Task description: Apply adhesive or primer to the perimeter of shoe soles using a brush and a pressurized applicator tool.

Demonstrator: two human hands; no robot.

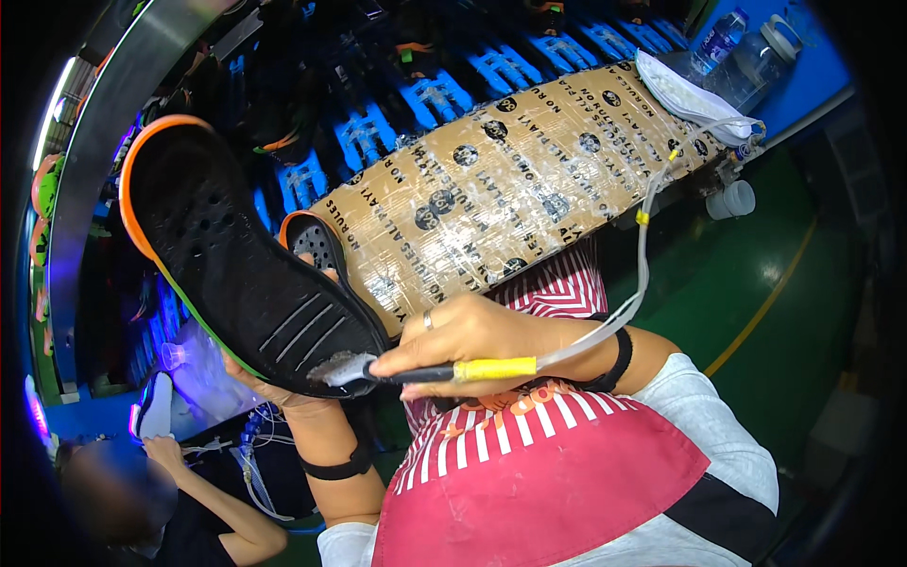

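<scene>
My left hand (276, 389) holds a black shoe sole (222, 255) from below, its fingers along the lower left edge. The sole has an orange and green rim, small holes toward one end and several pale grooves near the other. Behind it, a second black sole (316, 248) with an orange rim shows in part, with fingertips beside it. My right hand (477, 335) is closed around a brush (411, 375) with a dark handle and yellow wrapping. Its whitish bristles touch the large sole's near end. A clear tube (645, 255) runs from the brush toward the upper right.
A tape-covered cardboard surface (557, 161) lies ahead, glossy with residue. Beyond it stand blue racks (435, 99) in a row. At the upper right are a water bottle (720, 42), a clear jug (765, 57) and a plastic cup (732, 200). Lower left, a co-worker's hand (162, 451) holds a pale-faced sole.
</scene>
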